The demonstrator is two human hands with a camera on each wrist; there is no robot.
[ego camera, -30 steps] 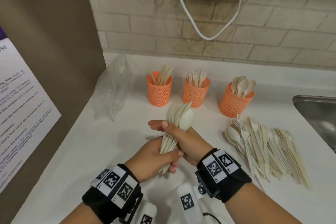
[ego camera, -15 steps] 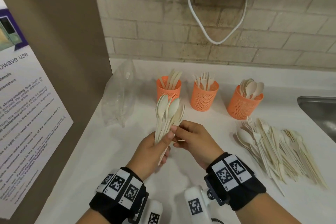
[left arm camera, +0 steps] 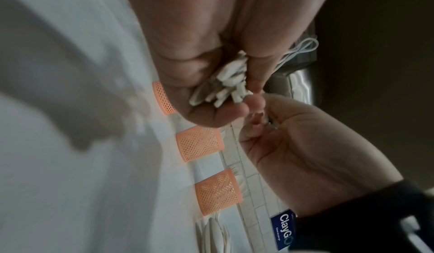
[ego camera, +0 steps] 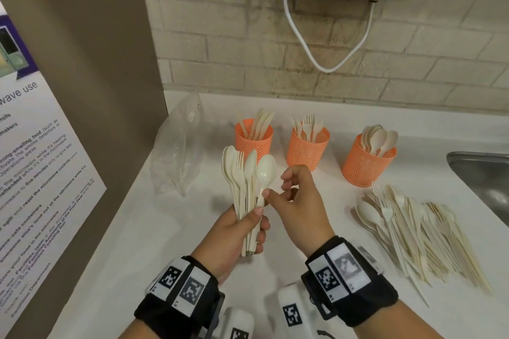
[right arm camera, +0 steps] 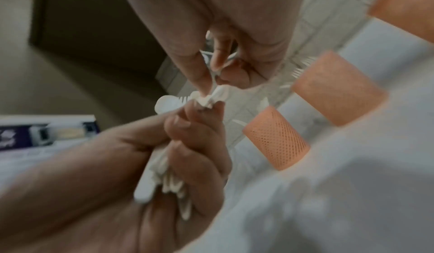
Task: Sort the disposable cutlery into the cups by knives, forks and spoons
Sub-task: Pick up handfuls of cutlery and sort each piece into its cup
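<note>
Bundle: held above the counter, now fanned upright; earlier bunched
Left hand: fingers still wrapped round the handles
Right hand: has let go of the bundle; thumb and forefinger now pinch one spoon

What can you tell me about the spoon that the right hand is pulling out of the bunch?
The spoon is off-white, matte, and looks like disposable plastic or fibre, with an oval bowl and a slim handle. It stands upright, bowl up, at the right edge of the bunch of cutlery gripped by the left hand. The right hand pinches its handle just below the bowl. It is above the counter, in front of the knife cup.
</note>
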